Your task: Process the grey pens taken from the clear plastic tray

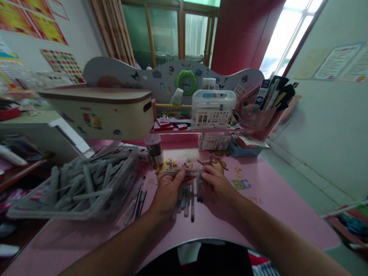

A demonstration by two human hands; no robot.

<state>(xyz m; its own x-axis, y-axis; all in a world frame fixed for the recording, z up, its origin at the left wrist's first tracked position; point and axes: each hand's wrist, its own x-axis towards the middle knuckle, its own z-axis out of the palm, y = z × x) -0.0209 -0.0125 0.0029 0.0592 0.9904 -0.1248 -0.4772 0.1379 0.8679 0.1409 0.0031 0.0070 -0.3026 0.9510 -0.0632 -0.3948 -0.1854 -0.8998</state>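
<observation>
Above the pink desk (276, 207), my left hand (168, 189) is closed on a slim translucent pen (186, 173) held level. The fingers of my right hand (217, 181) pinch at its right end, beside a short upright clear piece; blur hides exactly what they grip. Below both hands lie several grey translucent pens (186, 201), some dark-tipped. More dark and grey pens (139, 203) lie left of my left forearm. Farther left, a clear plastic bin (57, 214) is heaped with whitish translucent pens or pen barrels (89, 180).
A clear cup (155, 149) with dark contents stands behind my left hand. On the shelf are a lidded cream box (106, 119), a clear carry case (213, 111), a green clock (186, 82) and a pink holder (257, 115). A blue box (245, 149) sits at back right.
</observation>
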